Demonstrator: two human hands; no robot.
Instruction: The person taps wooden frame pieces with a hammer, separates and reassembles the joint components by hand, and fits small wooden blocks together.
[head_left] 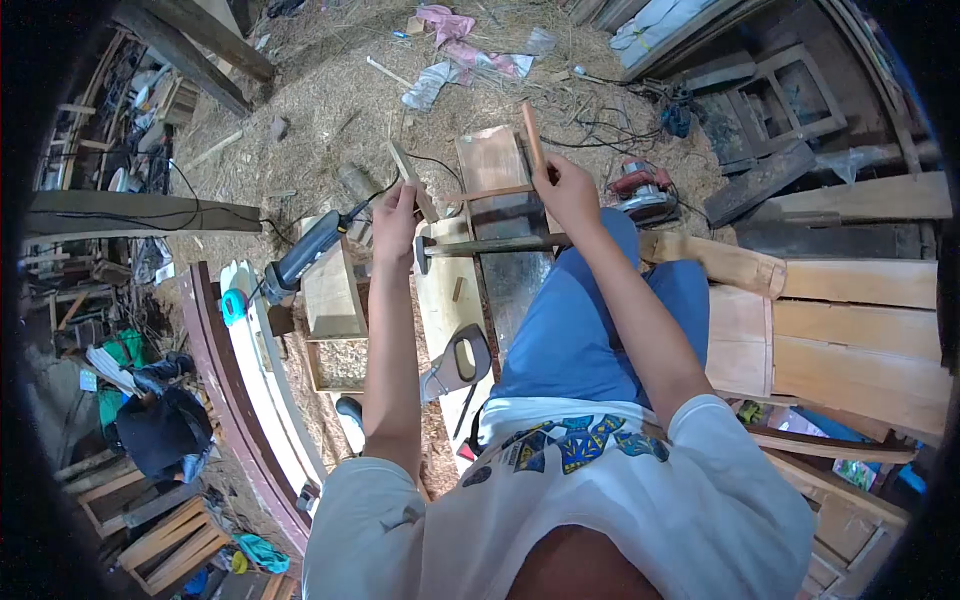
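My left hand (393, 222) is closed, its fingers pinching a short pale wood strip (414, 180) that points away from me. To the right, my right hand (570, 192) grips a reddish-brown wooden stick (532, 138), tilted up and outward. Between the hands, a thin wood strip (492, 192) crosses a board (488, 157); whether either hand touches it I cannot tell. Just below lies a hammer (495, 245), its head near my left wrist and its handle end by my knee. A handsaw (470, 358) with a grey handle rests closer to me on a pale plank (440, 300).
An angle grinder (310, 250) with a cord lies left, beside a wooden box frame (335, 300). A teal tape measure (233, 306) sits on long boards. A red circular saw (642, 188) stands right of my knee. Planks (860, 320) are stacked right; cables and cloth (460, 60) lie on shavings.
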